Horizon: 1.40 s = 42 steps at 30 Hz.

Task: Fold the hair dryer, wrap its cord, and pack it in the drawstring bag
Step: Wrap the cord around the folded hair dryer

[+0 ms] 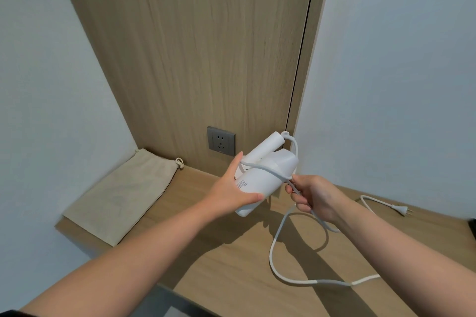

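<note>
A white hair dryer (268, 170), its handle folded against the body, is held above the wooden shelf (231, 265). My left hand (229, 193) grips its body from the left, thumb along the underside. One turn of the white cord (280, 265) crosses the dryer's body. My right hand (311, 198) pinches the cord just right of the dryer. The rest of the cord loops over the shelf, and its plug (401, 210) lies at the right. A beige drawstring bag (121, 195) lies flat on the shelf's left end.
A grey wall socket (221, 140) sits in the wooden back panel just behind the dryer. White walls close the alcove on both sides. A dark object (472, 226) shows at the right edge, and a grey edge (177, 301) runs below the shelf front.
</note>
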Tool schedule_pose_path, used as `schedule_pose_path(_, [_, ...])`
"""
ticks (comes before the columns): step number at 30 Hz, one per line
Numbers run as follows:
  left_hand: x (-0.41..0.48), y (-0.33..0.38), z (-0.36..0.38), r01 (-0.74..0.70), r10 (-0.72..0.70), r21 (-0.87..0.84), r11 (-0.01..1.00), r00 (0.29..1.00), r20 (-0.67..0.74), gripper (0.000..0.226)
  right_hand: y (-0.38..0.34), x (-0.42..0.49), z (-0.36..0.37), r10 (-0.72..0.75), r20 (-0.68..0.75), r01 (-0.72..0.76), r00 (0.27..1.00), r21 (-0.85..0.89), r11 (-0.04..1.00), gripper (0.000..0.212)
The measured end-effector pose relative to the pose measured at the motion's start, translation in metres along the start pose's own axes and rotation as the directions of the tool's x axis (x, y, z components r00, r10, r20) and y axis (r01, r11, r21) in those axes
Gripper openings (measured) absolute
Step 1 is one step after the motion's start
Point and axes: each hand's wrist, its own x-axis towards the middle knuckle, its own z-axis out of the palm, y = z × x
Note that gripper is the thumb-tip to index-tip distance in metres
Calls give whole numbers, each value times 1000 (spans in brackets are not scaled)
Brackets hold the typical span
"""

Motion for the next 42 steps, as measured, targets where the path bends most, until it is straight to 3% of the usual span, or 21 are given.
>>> schedule_pose_path(10, [1, -3, 6, 56, -54, -153, 987, 998, 13, 90, 4, 10, 8, 50, -116, -47, 992, 27, 999, 20])
schedule_pose_path(15, [2, -3, 1, 55, -56, -62, 997, 998, -16, 87, 4, 2, 13, 79, -120, -110, 990, -284, 952, 37])
schedule_pose_path(19, [0, -1, -8, 35, -34, 107, 994, 999, -12, 79, 1, -12, 13, 48, -54, -67, 997, -438, 896, 54])
schedule_pose_path(22, [0, -6, -9, 50, -42, 240, 969, 998, -37, 85, -2, -26, 19, -10, -19, -5, 1000, -662, 750, 46])
schedule_pose_path(25, [0, -13, -9, 46, -30, 417, 908, 999, -44, 98, -5, -31, 25, -69, 55, 77, 996, -922, 378, 38])
schedule_pose_path(27, [-1, -15, -7, -1, 12, 535, 845, 1000, -17, 103, -5, -30, 29, -66, 96, 109, 993, -961, 255, 40])
schedule_pose_path(31, [0, -16, 1, -162, 167, 710, 685, 984, 64, 107, -8, -34, 43, -8, 164, 163, 986, -976, 141, 33])
schedule_pose_path(37, [4, -20, 1, -314, 272, 812, 493, 942, 199, 103, -39, -54, 53, 57, 311, 312, 949, -950, -11, 23])
schedule_pose_path(40, [4, -27, 1, -440, 343, 809, 389, 885, 316, 100, -61, -52, 50, -102, 347, 332, 932, -933, -142, 16])
schedule_pose_path(42, [1, -30, 3, -507, 387, 765, 396, 848, 362, 100, -71, -42, 41, -250, 289, 262, 924, -955, -137, 15])
